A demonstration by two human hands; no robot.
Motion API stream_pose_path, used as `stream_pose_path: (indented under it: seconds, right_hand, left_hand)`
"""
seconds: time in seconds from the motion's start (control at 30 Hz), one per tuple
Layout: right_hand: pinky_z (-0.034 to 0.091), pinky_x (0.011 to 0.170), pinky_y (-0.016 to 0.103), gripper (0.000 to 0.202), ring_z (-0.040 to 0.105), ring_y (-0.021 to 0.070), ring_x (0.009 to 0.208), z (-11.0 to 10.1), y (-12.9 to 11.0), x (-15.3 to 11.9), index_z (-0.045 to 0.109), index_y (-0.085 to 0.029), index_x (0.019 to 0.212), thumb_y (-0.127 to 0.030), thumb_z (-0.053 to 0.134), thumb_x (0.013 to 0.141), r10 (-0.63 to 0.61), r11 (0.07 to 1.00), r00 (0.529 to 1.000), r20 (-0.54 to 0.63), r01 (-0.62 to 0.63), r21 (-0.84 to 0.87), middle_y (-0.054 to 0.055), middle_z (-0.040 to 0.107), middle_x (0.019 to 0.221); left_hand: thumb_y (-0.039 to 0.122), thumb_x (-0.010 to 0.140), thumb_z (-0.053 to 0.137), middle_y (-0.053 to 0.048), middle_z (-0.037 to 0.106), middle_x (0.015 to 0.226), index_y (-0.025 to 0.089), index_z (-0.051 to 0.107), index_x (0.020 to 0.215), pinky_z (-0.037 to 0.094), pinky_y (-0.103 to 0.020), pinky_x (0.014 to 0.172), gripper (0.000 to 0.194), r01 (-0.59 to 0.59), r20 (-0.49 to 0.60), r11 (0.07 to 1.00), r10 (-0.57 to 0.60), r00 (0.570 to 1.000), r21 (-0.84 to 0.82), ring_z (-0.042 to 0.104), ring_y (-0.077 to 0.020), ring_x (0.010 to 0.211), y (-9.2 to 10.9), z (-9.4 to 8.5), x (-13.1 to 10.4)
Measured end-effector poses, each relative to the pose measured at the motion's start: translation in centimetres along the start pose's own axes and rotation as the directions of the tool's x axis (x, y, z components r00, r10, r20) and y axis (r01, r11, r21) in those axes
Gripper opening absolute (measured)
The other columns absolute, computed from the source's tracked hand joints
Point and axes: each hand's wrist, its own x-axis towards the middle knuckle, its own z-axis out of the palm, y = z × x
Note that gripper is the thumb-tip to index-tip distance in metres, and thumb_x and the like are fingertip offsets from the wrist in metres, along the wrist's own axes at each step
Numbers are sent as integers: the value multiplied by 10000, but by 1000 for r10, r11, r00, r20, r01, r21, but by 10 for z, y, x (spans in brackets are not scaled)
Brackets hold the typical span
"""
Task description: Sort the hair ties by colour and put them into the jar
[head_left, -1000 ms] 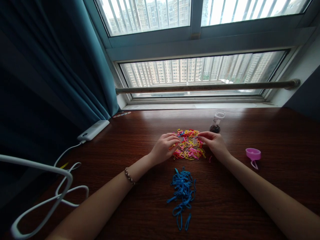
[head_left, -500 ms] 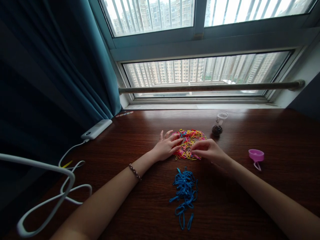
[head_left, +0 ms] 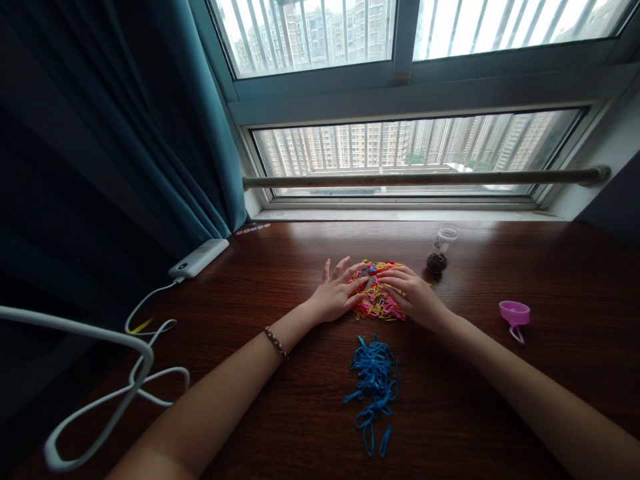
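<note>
Resting with its fingers spread wide, the left hand reaches over the left edge of the heap of multicoloured rubber bands, while the right hand lies over the heap's right side, its fingers loosely extended and slightly parted; whether a band is caught beneath them cannot be told. That heap, mostly yellow, pink and red, sits in the middle of the dark wood desk, partly covered by both hands.

Nearer the person, apart from the mixed heap, lies a loose tangle of blue rubber bands, with a single loop just beside its near end. Judging by this layout, separating out the blue looks well advanced, though small blue touches at the far side of the mixed heap suggest it is not complete. The yellow, pink and red bands remain mingled.

Beyond the right hand, a clear jar holds a dark clump at its bottom, and a pink lid lies farther right.
</note>
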Motion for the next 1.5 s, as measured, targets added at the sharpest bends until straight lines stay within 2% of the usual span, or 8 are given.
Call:
stream_pose_path:
  seconds: [0.1, 0.23, 0.4, 0.6, 0.73, 0.83, 1.13, 1.5]
  right_hand:
    - [370, 933, 419, 266, 458, 217, 1091, 13, 9, 5, 601, -219, 1058, -240, 449, 841, -39, 981, 998, 45, 47, -190, 64, 595, 1114]
    - [313, 965, 463, 307, 354, 265, 1186, 31, 12, 13, 571, -213, 1111, -281, 430, 847, 75, 922, 991, 108, -27, -385, 60, 518, 1230]
    - [265, 970, 507, 321, 349, 294, 1189, 40, 12, 19, 580, -193, 1099, -310, 412, 852, 185, 896, 980, 75, -137, -423, 76, 543, 1198]
    - [358, 939, 421, 307, 520, 228, 1039, 25, 16, 12, 653, -181, 971, -307, 401, 850, 220, 975, 970, -100, -215, 61, 82, 631, 1052]
    - [444, 839, 390, 327, 598, 229, 901, 12, 16, -2, 671, -164, 916, -415, 508, 784, 481, 759, 872, -94, -361, 541, 78, 676, 908]
    - [466, 780, 342, 312, 616, 207, 821, 9, 16, -9, 673, -153, 861, -411, 623, 693, 605, 568, 795, -53, -384, 728, 70, 683, 846]
    - [473, 613, 265, 305, 588, 146, 650, 7, 18, -8, 623, -139, 747, -358, 730, 563, 684, 453, 729, -40, -380, 807, 33, 630, 702]
    - [491, 639, 278, 312, 588, 137, 680, 7, 23, -7, 650, -150, 831, -321, 712, 577, 661, 416, 750, -21, -344, 842, 49, 643, 821]
  left_hand:
    - [507, 858, 277, 40, 348, 1367, 382, 371, 1258, -80, -588, 992, 429, -28, 34, 1000, 28, 999, -10, 96, -275, 1302, -1, 1, 1]
    - [511, 859, 265, 28, 410, 1330, 358, 352, 1278, -78, -596, 985, 455, -15, 36, 1000, 16, 999, -18, 139, -283, 1291, -1, 0, 0]
    - [525, 856, 250, 13, 434, 1311, 309, 388, 1264, -75, -571, 999, 482, -9, 30, 1000, 10, 1000, -21, 186, -282, 1268, -1, 1, 0]
    - [519, 856, 266, -6, 460, 1283, 268, 425, 1238, -33, -553, 1016, 485, -24, 4, 1000, 24, 1000, -19, 242, -272, 1233, -1, 1, 0]
    - [476, 857, 324, -43, 476, 1258, 240, 434, 1232, 29, -555, 1019, 457, -52, -33, 998, 52, 998, -22, 295, -269, 1202, 0, 0, 0]
    - [411, 856, 381, -80, 488, 1229, 200, 448, 1217, 107, -531, 1028, 424, -84, -114, 996, 79, 990, -38, 344, -257, 1175, 1, -2, -1]
    - [201, 834, 461, -74, 592, 931, 163, 580, 917, 457, -299, 817, 150, -148, -426, 914, -30, 904, -378, 548, -156, 907, 4, -2, -5]
    - [302, 752, 595, -58, 673, 765, 139, 669, 783, 480, -241, 660, 182, -13, -128, 623, -141, 982, -782, 606, -144, 697, 42, -32, -4]
